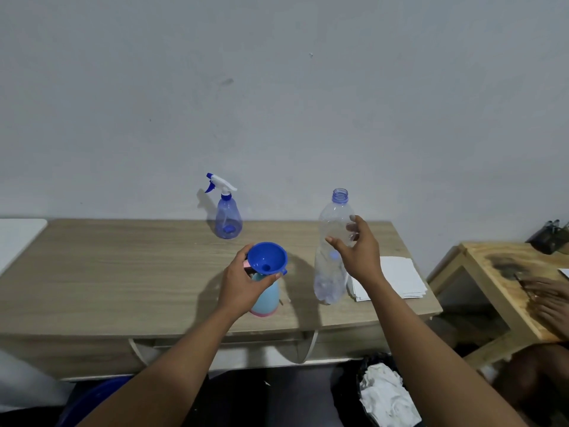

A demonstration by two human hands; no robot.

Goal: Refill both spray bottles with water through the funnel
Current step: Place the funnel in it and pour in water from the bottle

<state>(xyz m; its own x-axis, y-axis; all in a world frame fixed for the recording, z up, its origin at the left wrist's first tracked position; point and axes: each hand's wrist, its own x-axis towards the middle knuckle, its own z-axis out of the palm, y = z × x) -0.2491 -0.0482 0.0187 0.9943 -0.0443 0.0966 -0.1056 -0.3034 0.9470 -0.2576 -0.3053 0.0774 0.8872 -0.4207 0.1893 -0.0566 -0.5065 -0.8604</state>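
A light-blue spray bottle with a pink base (267, 298) stands near the front of the wooden table (123, 272), its spray head off. A blue funnel (267, 257) sits in its neck. My left hand (243, 282) grips the neck just under the funnel. To the right stands a clear, uncapped water bottle (330, 272), almost empty and slightly tilted. My right hand (360, 251) wraps around its middle, thumb in front and fingers behind. A translucent blue spray bottle (228, 218) with a white and blue trigger head stands at the back, by the wall.
A stack of white paper (397, 278) lies right of the water bottle. A low wooden side table (492, 272) at the right has another person's hand (548, 297) on it. A black bin with white cloth (385, 392) sits on the floor below.
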